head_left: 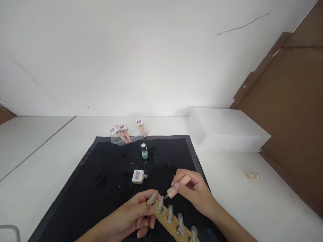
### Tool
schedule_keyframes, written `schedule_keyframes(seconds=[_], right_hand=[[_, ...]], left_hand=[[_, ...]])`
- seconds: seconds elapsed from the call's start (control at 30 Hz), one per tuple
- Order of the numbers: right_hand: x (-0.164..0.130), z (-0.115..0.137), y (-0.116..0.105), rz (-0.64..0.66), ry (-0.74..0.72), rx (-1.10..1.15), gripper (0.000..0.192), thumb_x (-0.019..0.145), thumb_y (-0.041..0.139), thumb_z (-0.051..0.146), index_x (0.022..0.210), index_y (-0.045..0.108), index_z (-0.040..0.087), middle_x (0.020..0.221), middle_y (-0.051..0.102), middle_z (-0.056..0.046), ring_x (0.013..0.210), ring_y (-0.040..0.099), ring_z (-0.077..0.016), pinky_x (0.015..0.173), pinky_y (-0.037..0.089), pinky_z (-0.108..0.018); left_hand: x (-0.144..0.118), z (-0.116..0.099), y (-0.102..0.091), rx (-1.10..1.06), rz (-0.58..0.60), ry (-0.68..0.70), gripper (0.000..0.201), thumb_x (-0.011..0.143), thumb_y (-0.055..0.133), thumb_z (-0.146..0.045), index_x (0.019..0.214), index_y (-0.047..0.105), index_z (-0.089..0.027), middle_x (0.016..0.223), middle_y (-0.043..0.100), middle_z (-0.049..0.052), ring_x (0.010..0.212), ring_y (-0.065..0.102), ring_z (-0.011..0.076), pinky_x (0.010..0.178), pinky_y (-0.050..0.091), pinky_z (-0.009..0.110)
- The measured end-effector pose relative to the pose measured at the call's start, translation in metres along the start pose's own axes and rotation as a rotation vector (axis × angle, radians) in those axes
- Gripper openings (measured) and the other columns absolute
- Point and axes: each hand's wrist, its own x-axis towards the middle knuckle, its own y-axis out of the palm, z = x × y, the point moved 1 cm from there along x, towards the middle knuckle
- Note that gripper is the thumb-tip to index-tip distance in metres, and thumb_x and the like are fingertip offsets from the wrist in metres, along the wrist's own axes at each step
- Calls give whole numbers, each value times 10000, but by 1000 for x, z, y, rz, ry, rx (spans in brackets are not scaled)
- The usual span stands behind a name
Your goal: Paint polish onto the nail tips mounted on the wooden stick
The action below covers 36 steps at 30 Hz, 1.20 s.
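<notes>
The right fingers [185, 191] are clamped on a pink brush cap [172, 192]. Its tip is right by the second clear nail shape [160, 203]; I can't tell if they touch. The left fingers [144, 209] are clamped on the top end of a yellow strip [165, 219] with the nail shapes standing on it. The strip is over the black mat [111, 164]. A white bottle [137, 176] lies on the mat near the left hand. A green bottle [144, 154] stands behind it.
</notes>
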Motion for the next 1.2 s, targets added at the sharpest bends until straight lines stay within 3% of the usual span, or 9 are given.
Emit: schedule_keyframes(seconds=[0.17,0.4,0.63,0.73,0.83,0.97,1.2], right_hand=[[1,-1,-2,-51,-19,68,224,817,623,374,687,628,191,597,565,21,482,458,-99,490,351,-233],[-1,-1,-1,115,-9,64,230,766,669,411,744,682,183,654,559,-4,547,463,-114,495,328,-241],[3,-2,-2,-53,72,0,196,815,622,338,687,618,190,635,619,-2,560,530,-129,526,397,-247],[3,-2,-4,-107,83,46,222,806,628,372,686,610,187,615,607,9,494,488,-107,488,368,-234],[2,0,-4,-43,25,86,244,788,643,405,696,638,180,619,567,16,474,435,-88,467,325,-227],[2,2,-2,69,-17,45,231,780,655,398,713,665,177,622,566,3,532,470,-112,497,343,-241],[5,-5,-3,-122,123,60,262,786,637,429,702,626,181,611,618,1,495,494,-112,450,352,-224]], left_hand=[[1,2,-3,1,-7,-5,140,702,637,-255,777,547,-178,499,567,-35,333,333,25,302,243,130],[0,-1,-1,30,-26,-21,149,693,633,-252,788,547,-176,502,567,-35,338,342,32,307,231,143],[1,1,-3,-12,0,3,107,719,622,-239,773,554,-177,508,573,-31,338,324,24,306,227,134],[0,3,-5,-14,12,-2,120,717,622,-235,801,566,-169,515,577,-23,352,343,29,307,241,128],[-1,2,-6,-13,7,-7,120,712,623,-235,791,558,-174,512,578,-26,335,341,26,304,238,131],[-1,0,-4,12,-9,-28,134,701,630,-253,783,555,-177,505,577,-28,328,343,27,304,235,136],[-2,4,-5,13,-14,-30,111,696,626,-238,744,549,-174,497,563,-21,341,333,31,303,238,138]])
